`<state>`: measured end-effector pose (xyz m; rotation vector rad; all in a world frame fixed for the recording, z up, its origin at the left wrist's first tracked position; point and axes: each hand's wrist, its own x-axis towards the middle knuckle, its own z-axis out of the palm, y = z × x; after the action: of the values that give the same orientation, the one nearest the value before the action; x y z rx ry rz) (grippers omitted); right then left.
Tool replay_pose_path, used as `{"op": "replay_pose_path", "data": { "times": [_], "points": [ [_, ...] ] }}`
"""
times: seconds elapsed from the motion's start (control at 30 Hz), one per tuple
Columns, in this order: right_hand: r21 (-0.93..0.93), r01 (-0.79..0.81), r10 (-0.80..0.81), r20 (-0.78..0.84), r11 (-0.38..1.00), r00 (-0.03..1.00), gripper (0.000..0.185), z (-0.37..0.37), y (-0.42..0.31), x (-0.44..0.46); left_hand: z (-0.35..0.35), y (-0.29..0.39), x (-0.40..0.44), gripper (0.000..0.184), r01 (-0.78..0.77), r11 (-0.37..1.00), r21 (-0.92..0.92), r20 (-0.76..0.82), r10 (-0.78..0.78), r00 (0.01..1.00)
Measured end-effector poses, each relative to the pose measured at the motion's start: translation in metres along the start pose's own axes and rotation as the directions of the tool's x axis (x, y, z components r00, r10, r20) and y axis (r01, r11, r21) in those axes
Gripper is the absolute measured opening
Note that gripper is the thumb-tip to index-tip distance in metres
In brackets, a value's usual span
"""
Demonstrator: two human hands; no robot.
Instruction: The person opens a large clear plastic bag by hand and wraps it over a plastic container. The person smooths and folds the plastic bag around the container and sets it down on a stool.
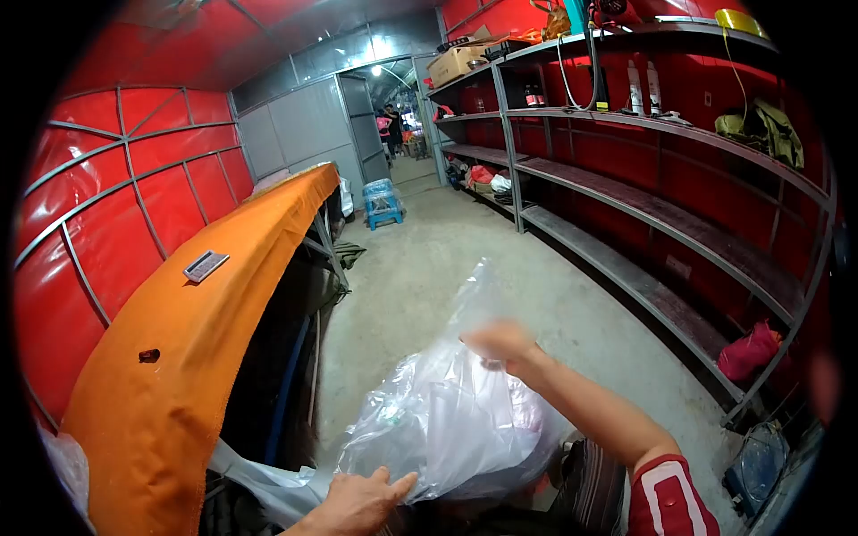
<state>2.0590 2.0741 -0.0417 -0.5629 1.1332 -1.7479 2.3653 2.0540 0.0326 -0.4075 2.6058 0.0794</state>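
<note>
A large clear plastic bag (447, 415) spreads in front of me, crumpled, with something pale pink and white showing through its right side. My right hand (502, 344), slightly blurred, is closed on the upper part of the bag, and a peak of plastic rises beyond it. At the lower left of the bag, my left hand (365, 498) has its visible fingers stretched out and apart, touching or just beside the plastic. More thin plastic film (268, 482) runs left from that hand towards the table. What lies under the bag is hidden.
An orange-covered table (206, 330) stands on the left, bearing a grey calculator-like object (206, 266) and a small dark red item (149, 355). Metal shelves (661, 228) line the right wall. Blue stools (382, 204) stand near the doorway, with people beyond. A pink bag (749, 353) sits lower right.
</note>
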Motion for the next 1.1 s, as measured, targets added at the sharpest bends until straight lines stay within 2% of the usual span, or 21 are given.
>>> {"op": "replay_pose_path", "data": {
  "times": [0.03,0.1,0.13,0.2,0.23,0.3,0.33,0.37,0.4,0.47,0.5,0.57,0.63,0.7,0.73,0.87,0.93,0.97,1.03,1.07,1.1],
  "points": [
    [0.003,-0.001,0.001,0.0,1.0,1.0,0.023,0.007,-0.004,0.005,0.003,0.002,0.0,0.044,0.001,1.0,0.001,0.002,-0.001,1.0],
    [-0.508,0.318,-0.348,0.037,0.8,0.937,0.013,0.018,-0.011,0.014,0.005,0.007,-0.003,0.04,-0.032,0.996,0.083,-0.053,0.036,0.998],
    [-0.507,0.322,-0.352,0.04,0.8,0.935,0.013,0.018,-0.016,0.02,0.01,0.009,-0.007,0.04,-0.029,0.996,0.086,-0.055,0.034,0.998],
    [-0.492,0.386,-0.415,0.054,0.781,0.908,0.006,0.014,-0.021,0.04,0.026,0.014,-0.015,0.035,0.007,0.999,0.042,-0.299,0.006,0.954],
    [-0.491,0.386,-0.415,0.054,0.781,0.908,0.006,0.01,-0.021,0.054,0.034,0.014,-0.015,0.035,0.007,0.999,0.043,-0.299,0.006,0.954],
    [-0.348,0.331,-0.316,0.101,0.877,0.944,0.008,0.013,-0.031,0.055,0.047,0.009,-0.007,0.025,-0.077,0.946,0.316,-0.422,0.212,0.882],
    [-0.349,0.295,-0.267,0.127,0.89,0.955,0.012,0.011,-0.036,0.053,0.051,0.003,0.0,0.018,-0.148,0.872,0.466,-0.608,0.437,0.663],
    [-0.351,0.259,-0.218,0.153,0.9,0.964,0.016,0.015,-0.044,0.044,0.056,-0.001,0.005,0.018,-0.15,0.872,0.467,-0.605,0.438,0.664],
    [-0.494,0.265,-0.167,0.234,0.828,0.958,0.02,0.018,-0.045,0.04,0.062,-0.005,0.007,0.015,-0.144,0.9,0.412,-0.565,0.377,0.734],
    [-0.501,0.141,0.011,0.289,0.854,0.957,0.029,0.012,-0.033,0.047,0.066,-0.008,0.009,0.012,-0.133,0.925,0.357,-0.519,0.315,0.794],
    [-0.579,0.068,0.013,0.135,0.813,0.991,0.025,0.034,-0.037,0.019,0.062,-0.008,0.009,0.01,-0.135,0.94,0.314,-0.53,0.291,0.796],
    [-0.71,0.106,-0.116,0.035,0.696,0.993,0.017,0.045,-0.019,0.016,0.055,-0.007,0.008,0.009,-0.136,0.953,0.271,-0.543,0.268,0.796],
    [-0.64,0.185,-0.175,0.079,0.746,0.981,0.009,0.034,-0.007,0.042,0.051,-0.005,0.008,0.008,-0.32,0.944,0.08,-0.503,0.316,0.805],
    [-0.115,0.268,-0.258,0.088,0.957,0.962,0.012,0.046,-0.013,0.046,0.051,0.001,0.013,0.009,-0.37,0.928,0.052,-0.563,0.333,0.756],
    [-0.247,0.241,-0.232,0.068,0.938,0.97,0.015,0.047,-0.017,0.043,0.051,0.002,0.014,0.01,-0.418,0.908,0.031,-0.62,0.345,0.704],
    [-0.347,0.111,-0.023,0.247,0.931,0.969,0.014,0.068,-0.047,-0.002,0.052,-0.016,0.007,0.015,-0.297,0.952,-0.07,-0.63,0.189,0.754],
    [-0.582,0.218,0.061,0.42,0.784,0.905,0.018,0.064,-0.053,-0.018,0.041,-0.026,0.001,0.023,-0.259,0.963,-0.074,-0.618,0.16,0.77],
    [-0.585,0.215,0.065,0.42,0.782,0.905,0.018,0.057,-0.048,-0.015,0.038,-0.026,-0.002,0.023,-0.261,0.962,-0.079,-0.619,0.158,0.769],
    [-0.808,0.548,-0.105,0.539,0.218,0.836,0.018,0.043,-0.029,-0.007,0.031,-0.025,-0.006,0.027,-0.263,0.962,-0.079,-0.575,0.172,0.8],
    [-0.885,0.448,-0.247,0.465,-0.125,0.85,0.016,0.044,-0.021,-0.011,0.025,-0.022,-0.004,0.027,-0.263,0.961,-0.08,-0.574,0.171,0.801],
    [-0.886,0.448,-0.247,0.464,-0.122,0.851,0.016,0.04,-0.019,-0.002,0.018,-0.017,0.0,0.033,-0.159,0.984,-0.084,-0.343,0.121,0.932]
  ]
}}
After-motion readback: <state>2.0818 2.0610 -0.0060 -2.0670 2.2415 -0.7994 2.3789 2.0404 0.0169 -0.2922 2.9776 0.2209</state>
